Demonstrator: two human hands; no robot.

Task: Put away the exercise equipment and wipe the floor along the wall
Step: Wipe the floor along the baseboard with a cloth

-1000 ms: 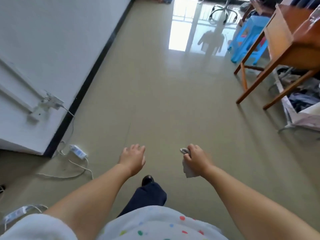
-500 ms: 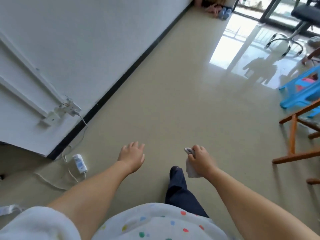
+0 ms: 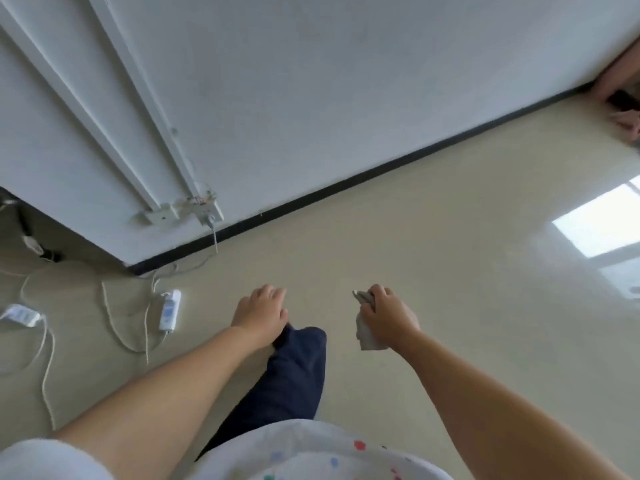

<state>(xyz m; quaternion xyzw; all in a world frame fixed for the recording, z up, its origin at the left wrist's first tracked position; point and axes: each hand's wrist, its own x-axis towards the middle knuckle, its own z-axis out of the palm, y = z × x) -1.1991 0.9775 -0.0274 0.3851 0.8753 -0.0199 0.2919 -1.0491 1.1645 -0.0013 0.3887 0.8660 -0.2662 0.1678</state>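
Cloth (image 3: pixel 367 336), pale and crumpled, is gripped in the clenched right hand (image 3: pixel 386 315) and held above the beige floor (image 3: pixel 450 244), near the black baseboard (image 3: pixel 363 183) of the white wall (image 3: pixel 346 81). Nothing is held by the left hand (image 3: pixel 261 311), its fingers loosely spread. White power adapters (image 3: pixel 169 310) and cables are seen lying at left.

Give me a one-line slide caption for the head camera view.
Right hand clutching a crumpled cloth, left hand empty, above beige floor near the black baseboard.
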